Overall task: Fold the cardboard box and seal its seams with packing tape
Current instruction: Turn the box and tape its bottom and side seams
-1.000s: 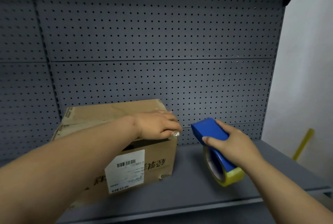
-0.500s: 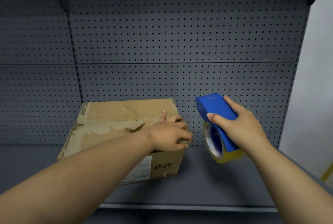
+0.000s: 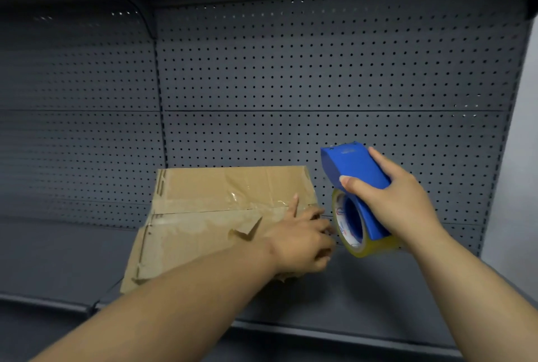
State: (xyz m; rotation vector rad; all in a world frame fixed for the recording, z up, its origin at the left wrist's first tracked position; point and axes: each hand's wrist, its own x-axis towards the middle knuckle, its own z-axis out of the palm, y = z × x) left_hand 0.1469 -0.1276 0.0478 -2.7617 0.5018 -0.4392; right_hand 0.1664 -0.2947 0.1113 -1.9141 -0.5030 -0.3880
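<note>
Box: a brown cardboard box (image 3: 209, 216) sits on the grey shelf (image 3: 364, 289), close against the pegboard back wall (image 3: 320, 70), left of the middle of the view.
Box top: the two top flaps are folded down and meet in a seam (image 3: 203, 212) running left to right; shiny clear tape lies along it, wrinkled in places, and a small torn notch shows in the near flap.
Left hand: the left hand (image 3: 302, 238) rests on the right end of the box top, at the corner; its index finger lies straight along the cardboard near the seam, while the other fingers curl over the right edge. Whether they pinch a tape end there I cannot tell.
Right hand: the right hand (image 3: 396, 201) grips a blue tape dispenser (image 3: 356, 175), thumb across the near face and fingers wrapped round the far side.
Tape: a roll of clear yellowish tape (image 3: 353, 228) is mounted at the lower end of the dispenser, held in the air just beside the right end of the box and near the fingers of the left hand.
</note>
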